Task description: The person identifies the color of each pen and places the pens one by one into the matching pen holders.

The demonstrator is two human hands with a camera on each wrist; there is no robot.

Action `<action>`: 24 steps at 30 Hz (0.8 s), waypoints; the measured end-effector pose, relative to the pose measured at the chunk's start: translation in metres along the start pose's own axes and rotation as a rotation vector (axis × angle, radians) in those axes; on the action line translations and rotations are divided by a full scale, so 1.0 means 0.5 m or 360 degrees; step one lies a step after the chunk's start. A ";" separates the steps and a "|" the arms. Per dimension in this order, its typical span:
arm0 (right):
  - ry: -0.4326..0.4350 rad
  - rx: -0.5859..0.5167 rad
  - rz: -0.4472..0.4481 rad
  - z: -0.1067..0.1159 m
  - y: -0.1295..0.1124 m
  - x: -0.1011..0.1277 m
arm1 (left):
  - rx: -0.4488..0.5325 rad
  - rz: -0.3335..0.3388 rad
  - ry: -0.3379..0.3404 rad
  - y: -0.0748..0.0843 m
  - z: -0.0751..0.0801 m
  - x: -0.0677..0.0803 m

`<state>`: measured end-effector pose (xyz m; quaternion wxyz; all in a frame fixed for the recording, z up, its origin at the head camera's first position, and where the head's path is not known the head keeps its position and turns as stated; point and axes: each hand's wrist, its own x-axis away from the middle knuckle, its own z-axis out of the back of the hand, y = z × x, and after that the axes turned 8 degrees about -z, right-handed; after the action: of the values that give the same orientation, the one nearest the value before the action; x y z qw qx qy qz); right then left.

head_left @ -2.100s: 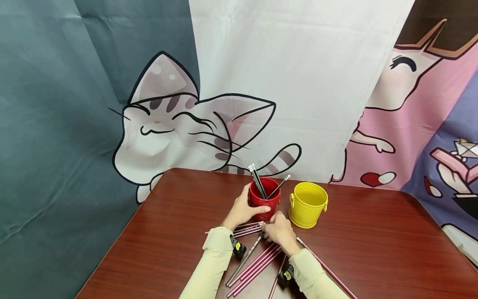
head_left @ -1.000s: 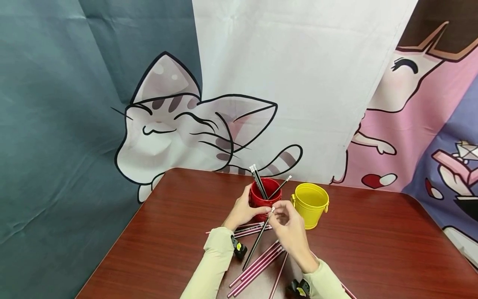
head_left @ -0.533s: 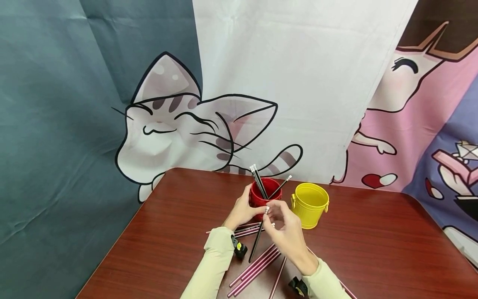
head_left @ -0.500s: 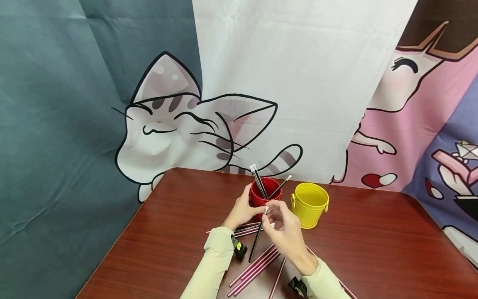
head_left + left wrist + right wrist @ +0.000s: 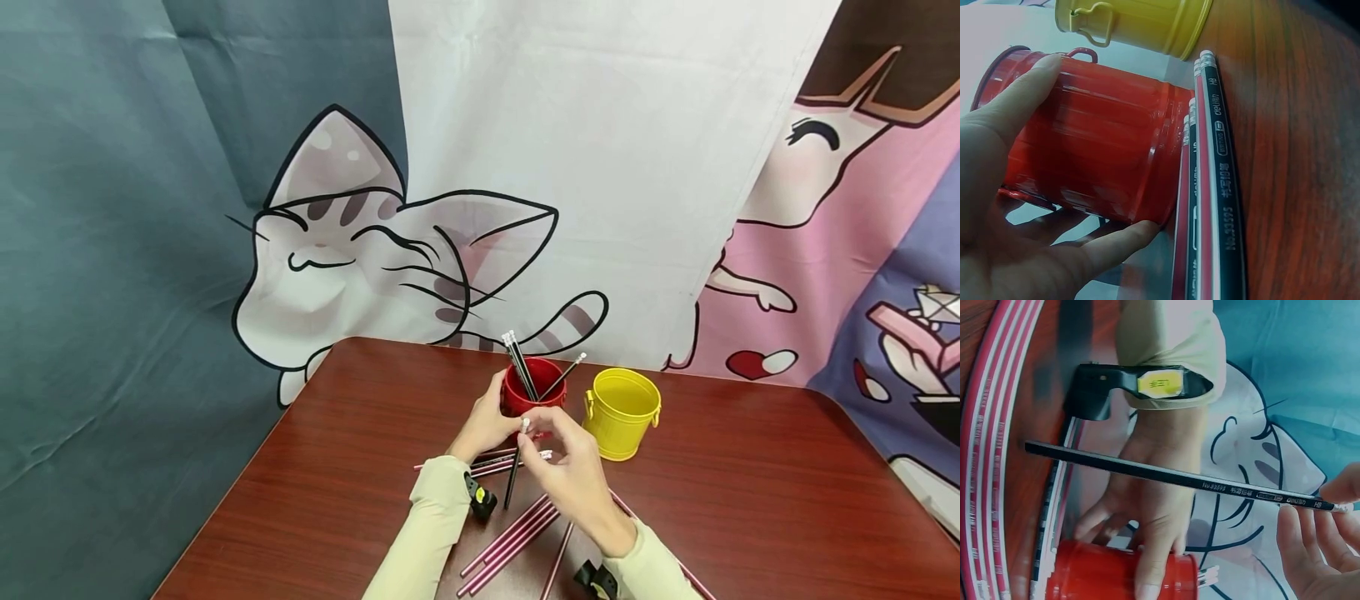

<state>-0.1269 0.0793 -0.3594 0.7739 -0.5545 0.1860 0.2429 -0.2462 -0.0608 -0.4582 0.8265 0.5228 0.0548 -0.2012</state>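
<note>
Head view: left hand (image 5: 487,423) wrapped round the red bucket (image 5: 534,385), thumb on the near wall, fingers curled behind — bucket steadied upright on the table (image 5: 337,467).
Right hand: right hand (image 5: 564,465) raised just in front of the red bucket, fingertips pinching the black pencil (image 5: 514,467) near its eraser end.
Black pencil: eraser end up beside the thumb of the left hand, tip hanging down toward the table; close to upright now, against a flatter slant a second ago and flat among the others two seconds ago.
Meaning of the change: lifted clear of the pile and swung upright, eraser end drawn nearer the bucket's rim — by the look of it, lined up for dropping in, not yet inside.
Right wrist view: same black pencil (image 5: 1172,476) spanning the frame, pinched at the far end by fingertips (image 5: 1300,540); red bucket (image 5: 1119,575) beneath the left hand (image 5: 1147,519).
Left wrist view: fingers (image 5: 1019,100) spread along the red bucket (image 5: 1094,134); pencils on the table (image 5: 1210,187) lying just beyond the fingertips.
Beyond the right hand: yellow bucket (image 5: 621,412), untouched; pink pencils (image 5: 510,533) under the wrist.
</note>
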 end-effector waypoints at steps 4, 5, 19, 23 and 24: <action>0.0014 -0.0006 0.0083 0.005 -0.009 -0.010 | -0.0003 -0.0015 0.0008 -0.002 0.000 -0.001; 0.0019 -0.0002 0.0110 0.006 -0.012 -0.014 | -0.0003 -0.0022 0.0012 -0.003 0.000 -0.002; 0.0060 0.0073 0.0094 0.043 -0.052 -0.064 | -0.0005 0.0020 -0.0003 0.000 -0.001 -0.002; 0.0086 0.0102 0.0111 0.046 -0.061 -0.080 | -0.0003 0.0021 -0.0003 0.002 0.000 -0.004; 0.0093 0.0108 0.0111 0.046 -0.063 -0.085 | 0.0002 0.0019 -0.0002 0.002 0.001 -0.004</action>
<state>-0.1429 0.0857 -0.3042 0.7776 -0.5278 0.2360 0.2471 -0.2475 -0.0602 -0.4564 0.8274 0.5235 0.0510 -0.1968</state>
